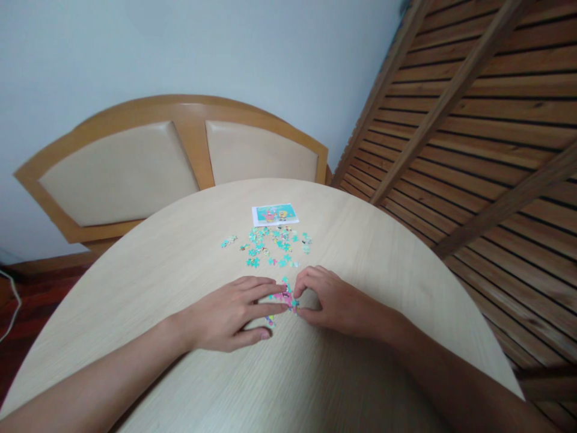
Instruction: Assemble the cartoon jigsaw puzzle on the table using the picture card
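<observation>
Near the middle of the table lies a small joined patch of jigsaw puzzle [285,295], pink and teal, partly covered by my fingers. My left hand [237,310] rests palm down on its left side, with the fingers stretched out over the patch and the thumb apart. At the right edge, my right hand [329,300] has its thumb and fingers curled around a small teal puzzle piece [295,303], which touches or nearly touches the patch. Another yellow and purple piece [270,320] sits just below my left fingers.
Several loose puzzle pieces [259,237] are scattered beyond my hands. Behind them lies a reference picture card [276,214] with a pink and a yellow cartoon figure. A padded wooden bench back [189,114] stands past the round table [383,258], and a slatted wooden panel [451,150] on the right.
</observation>
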A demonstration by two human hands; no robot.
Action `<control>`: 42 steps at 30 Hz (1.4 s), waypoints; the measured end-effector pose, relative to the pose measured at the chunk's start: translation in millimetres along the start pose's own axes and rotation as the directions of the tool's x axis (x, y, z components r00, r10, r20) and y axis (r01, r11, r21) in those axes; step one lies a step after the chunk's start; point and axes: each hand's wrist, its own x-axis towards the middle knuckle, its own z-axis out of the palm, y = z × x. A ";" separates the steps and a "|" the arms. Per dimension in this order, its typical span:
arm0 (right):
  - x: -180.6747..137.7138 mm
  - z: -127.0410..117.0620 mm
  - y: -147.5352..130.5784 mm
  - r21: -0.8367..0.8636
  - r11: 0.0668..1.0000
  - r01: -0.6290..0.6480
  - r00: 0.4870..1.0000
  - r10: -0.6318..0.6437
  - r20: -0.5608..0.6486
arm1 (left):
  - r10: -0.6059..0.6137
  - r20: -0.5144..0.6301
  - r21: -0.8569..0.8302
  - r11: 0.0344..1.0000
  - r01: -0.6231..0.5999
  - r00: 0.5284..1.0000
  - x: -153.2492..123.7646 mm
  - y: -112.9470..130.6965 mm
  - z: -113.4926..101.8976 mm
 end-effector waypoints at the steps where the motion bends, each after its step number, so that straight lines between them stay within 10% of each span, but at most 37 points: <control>1: 0.2 0.2 -0.1 -0.008 1.000 -0.002 1.000 0.001 -0.004 | 0.000 -0.002 0.002 1.000 0.000 1.000 0.0 0.0 0.0; 42: 11.2 3.1 18.2 -0.072 0.997 0.034 0.993 -0.042 -0.107 | -0.010 -0.006 0.009 1.000 0.010 1.000 -2.5 -0.9 2.0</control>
